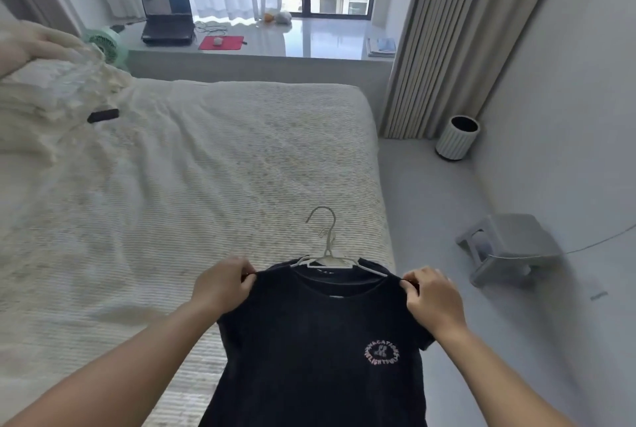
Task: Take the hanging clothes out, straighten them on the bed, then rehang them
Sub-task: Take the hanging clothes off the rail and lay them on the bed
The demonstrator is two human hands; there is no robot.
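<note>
A black T-shirt (316, 340) with a round pink logo on the chest lies at the near right corner of the bed (213, 158), its lower part over the bed's edge. A white hanger (328, 254) sits inside its neck, hook pointing away from me. My left hand (223, 285) pinches the shirt's left shoulder. My right hand (432, 296) pinches the right shoulder. The shirt is stretched flat between both hands.
Crumpled cream bedding (51, 99) and a small black object (103, 115) lie at the bed's far left. A grey stool (509, 247) and a white bin (457, 142) stand on the floor to the right. A laptop (167, 13) rests on the window ledge.
</note>
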